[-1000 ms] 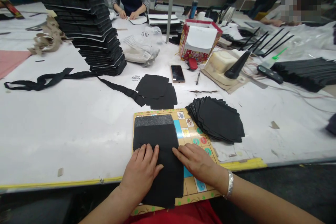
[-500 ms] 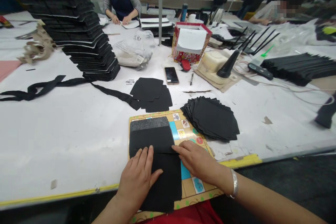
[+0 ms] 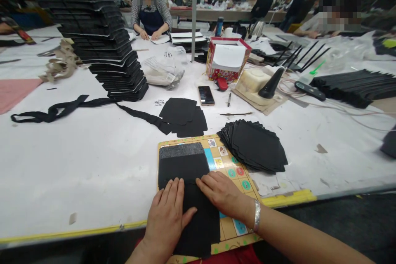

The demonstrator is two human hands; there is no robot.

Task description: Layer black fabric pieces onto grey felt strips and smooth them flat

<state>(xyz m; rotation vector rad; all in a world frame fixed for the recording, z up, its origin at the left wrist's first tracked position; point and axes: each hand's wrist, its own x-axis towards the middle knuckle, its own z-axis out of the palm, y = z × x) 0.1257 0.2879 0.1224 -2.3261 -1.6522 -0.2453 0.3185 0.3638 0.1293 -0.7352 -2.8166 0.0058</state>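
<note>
1. Right hand (image 3: pixel 219 193) has slid inward, fingers spread flat on the black fabric piece (image 3: pixel 199 231); left hand (image 3: pixel 167 218) lies spread and pressing on it too.
2. The piece lies on a printed board (image 3: pixel 221 151), lower centre, grey felt strip (image 3: pixel 182 151) at its upper end.
3. Board's lower end juts past the table's yellow edge (image 3: pixel 287 199); a stack of black pieces (image 3: pixel 255 146) sits just right.

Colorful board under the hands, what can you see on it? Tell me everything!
It is a flat, stiff-looking tan rectangular board printed with picture squares, a blue strip and colored circles, with a dotted border. It lies on the white table, its near end reaching past the table edge. A black fabric piece with a gray band covers its left part, under the left hand and right hand.
</note>
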